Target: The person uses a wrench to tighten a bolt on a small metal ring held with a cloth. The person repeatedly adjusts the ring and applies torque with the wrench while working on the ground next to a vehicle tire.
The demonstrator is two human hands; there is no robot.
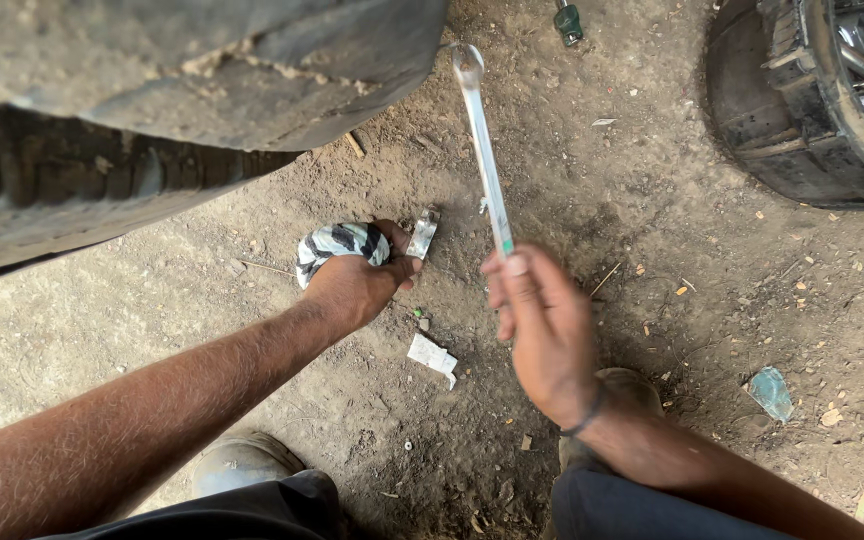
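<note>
The right hand (542,330), in the middle of the frame, has its fingers wrapped round a long wrench (482,150) pointing up. The left hand (357,285) grips a striped rag (337,243) on the dirt (652,220), beside a small metal piece (422,233).

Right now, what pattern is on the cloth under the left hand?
The cloth has dark and white stripes, seen in the head view under the left hand.

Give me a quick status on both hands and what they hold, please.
Left hand down on the dirt, gripping a striped rag beside a small metal part. Right hand holds a long wrench, raised, blurred. Big tyre close on the left.
</note>
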